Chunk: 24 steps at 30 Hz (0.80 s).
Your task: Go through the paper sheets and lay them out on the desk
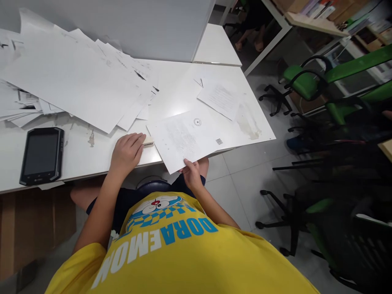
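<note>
Holding, right hand: the right hand (192,173) pinches the near corner of a printed sheet (188,139), fingers closed on the paper just past the table's front edge.
Pressing, left hand: the left hand (127,152) lies palm down on the white table (101,157), fingers curled over a small pale block (148,141); whether it grips the block or only rests on it I cannot tell.
Sheet: it lies mostly flat on the table, its near corner overhanging the edge, its left edge touching the block; a round mark and a small square code show on it.
Between the hands: a short stretch of bare table edge.
Left of the left hand: bare tabletop with a few scuffs, then a black handheld device (42,155) lying flat, well apart from the hand and near the front edge.
Beyond the left hand: a loose fan of white papers (76,73), its nearest corners just short of the knuckles.
Beyond the right hand: a smaller printed sheet (219,100) lying askew, with open tabletop around it out to the far right corner.
Right of the right hand: open tiled floor, then green office chairs (309,81).
</note>
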Available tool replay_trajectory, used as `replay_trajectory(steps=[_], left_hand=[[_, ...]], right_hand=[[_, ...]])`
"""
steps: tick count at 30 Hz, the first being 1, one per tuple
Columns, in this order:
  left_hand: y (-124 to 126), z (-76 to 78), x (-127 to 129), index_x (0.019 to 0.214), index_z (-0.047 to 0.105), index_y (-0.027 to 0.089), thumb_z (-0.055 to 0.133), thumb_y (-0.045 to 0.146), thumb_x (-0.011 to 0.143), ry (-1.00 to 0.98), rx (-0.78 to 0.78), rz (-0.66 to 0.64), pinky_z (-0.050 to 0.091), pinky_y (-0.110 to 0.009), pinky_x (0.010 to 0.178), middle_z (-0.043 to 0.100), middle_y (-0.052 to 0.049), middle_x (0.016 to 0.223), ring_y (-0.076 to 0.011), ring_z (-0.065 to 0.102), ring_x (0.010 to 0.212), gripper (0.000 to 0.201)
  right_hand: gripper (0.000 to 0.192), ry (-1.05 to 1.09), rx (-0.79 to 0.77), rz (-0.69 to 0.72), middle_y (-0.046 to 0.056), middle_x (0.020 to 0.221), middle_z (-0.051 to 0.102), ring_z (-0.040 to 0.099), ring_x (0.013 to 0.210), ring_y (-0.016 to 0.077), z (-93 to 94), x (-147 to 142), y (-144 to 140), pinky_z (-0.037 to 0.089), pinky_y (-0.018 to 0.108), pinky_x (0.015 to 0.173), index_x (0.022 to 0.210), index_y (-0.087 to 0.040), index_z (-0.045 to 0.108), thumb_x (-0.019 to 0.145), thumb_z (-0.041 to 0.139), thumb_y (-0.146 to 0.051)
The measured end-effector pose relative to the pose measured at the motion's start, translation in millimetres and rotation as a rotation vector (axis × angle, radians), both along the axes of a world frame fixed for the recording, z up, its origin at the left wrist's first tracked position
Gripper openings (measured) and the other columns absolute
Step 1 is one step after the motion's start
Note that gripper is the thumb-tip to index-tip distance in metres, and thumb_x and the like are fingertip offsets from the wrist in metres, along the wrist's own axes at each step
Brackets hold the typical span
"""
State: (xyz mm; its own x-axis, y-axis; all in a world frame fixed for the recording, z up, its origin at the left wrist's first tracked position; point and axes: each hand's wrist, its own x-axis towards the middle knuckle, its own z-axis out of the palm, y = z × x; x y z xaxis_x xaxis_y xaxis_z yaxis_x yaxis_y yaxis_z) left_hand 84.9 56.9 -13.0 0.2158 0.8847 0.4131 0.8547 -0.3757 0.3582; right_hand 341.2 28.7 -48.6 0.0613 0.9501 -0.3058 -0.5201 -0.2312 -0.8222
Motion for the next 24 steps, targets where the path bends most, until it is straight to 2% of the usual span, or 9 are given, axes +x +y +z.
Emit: replay_trajectory(steps=[3, 7, 12, 15, 18, 21, 24], left_hand=[[1, -1.3, 1, 0.136, 0.061, 0.020, 0.039, 0.029, 0.102, -0.005, 0.013, -0.022, 0.049, -0.047, 0.106, 0.069, -0.012, 0.132, -0.0272, 0.062, 0.122, 0.041], [1, -1.5, 1, 0.137, 0.060, 0.021, 0.040, 0.030, 0.102, -0.015, -0.003, -0.022, 0.050, -0.047, 0.104, 0.069, -0.012, 0.132, -0.0265, 0.064, 0.121, 0.042], [2, -3.4, 1, 0.137, 0.061, 0.022, 0.041, 0.030, 0.102, -0.066, -0.016, -0.017, 0.051, -0.047, 0.104, 0.070, -0.010, 0.132, -0.0259, 0.064, 0.121, 0.042], [4, -5.4, -1, 0.137, 0.061, 0.023, 0.041, 0.030, 0.102, -0.080, -0.021, -0.033, 0.050, -0.049, 0.106, 0.071, -0.010, 0.130, -0.0257, 0.066, 0.119, 0.041], [6, -6.6, -3, 0.136, 0.062, 0.023, 0.040, 0.029, 0.102, -0.045, -0.025, -0.048, 0.049, -0.051, 0.107, 0.072, -0.010, 0.128, -0.0262, 0.067, 0.115, 0.041], [6, -5.8, -3, 0.135, 0.062, 0.022, 0.041, 0.027, 0.101, -0.007, -0.031, -0.055, 0.051, -0.051, 0.104, 0.072, -0.011, 0.125, -0.0269, 0.068, 0.113, 0.041], [6, -3.9, -2, 0.133, 0.063, 0.021, 0.041, 0.025, 0.100, 0.032, -0.029, -0.044, 0.050, -0.052, 0.107, 0.072, -0.012, 0.125, -0.0280, 0.067, 0.116, 0.040]], right_hand=[[0.040, 0.010, 0.008, 0.042, -0.004, 0.071, 0.068, 0.056, 0.045, 0.0114, 0.7, -11, -6, 0.052, 0.026, 0.043, 0.097, -0.023, 0.062, 0.065, 0.081, -0.038], [0.033, -0.031, 0.020, 0.155, -0.002, 0.062, 0.064, 0.060, 0.051, 0.0149, 2.2, -19, -15, 0.057, 0.030, 0.051, 0.084, -0.021, 0.063, 0.069, 0.081, -0.044], [0.041, -0.092, 0.053, 0.242, 0.001, 0.065, 0.066, 0.065, 0.059, 0.0189, -0.3, -17, -19, 0.058, 0.033, 0.056, 0.084, -0.021, 0.067, 0.073, 0.078, -0.059], [0.054, -0.176, 0.072, 0.448, 0.002, 0.056, 0.065, 0.065, 0.058, 0.0182, -2.6, -12, -19, 0.057, 0.031, 0.059, 0.070, -0.020, 0.068, 0.075, 0.069, -0.074], [0.059, -0.210, 0.091, 0.714, 0.003, 0.059, 0.069, 0.065, 0.057, 0.0153, 0.9, -8, -19, 0.055, 0.028, 0.059, 0.069, -0.019, 0.071, 0.075, 0.067, -0.077], [0.049, -0.125, 0.086, 0.907, 0.002, 0.067, 0.073, 0.068, 0.061, 0.0146, 16.0, -4, -17, 0.056, 0.026, 0.062, 0.078, -0.018, 0.072, 0.079, 0.072, -0.067], [0.039, -0.033, 0.142, 1.071, 0.003, 0.073, 0.075, 0.071, 0.067, 0.0155, 41.8, 5, -12, 0.058, 0.028, 0.066, 0.084, -0.018, 0.071, 0.085, 0.073, -0.056]])
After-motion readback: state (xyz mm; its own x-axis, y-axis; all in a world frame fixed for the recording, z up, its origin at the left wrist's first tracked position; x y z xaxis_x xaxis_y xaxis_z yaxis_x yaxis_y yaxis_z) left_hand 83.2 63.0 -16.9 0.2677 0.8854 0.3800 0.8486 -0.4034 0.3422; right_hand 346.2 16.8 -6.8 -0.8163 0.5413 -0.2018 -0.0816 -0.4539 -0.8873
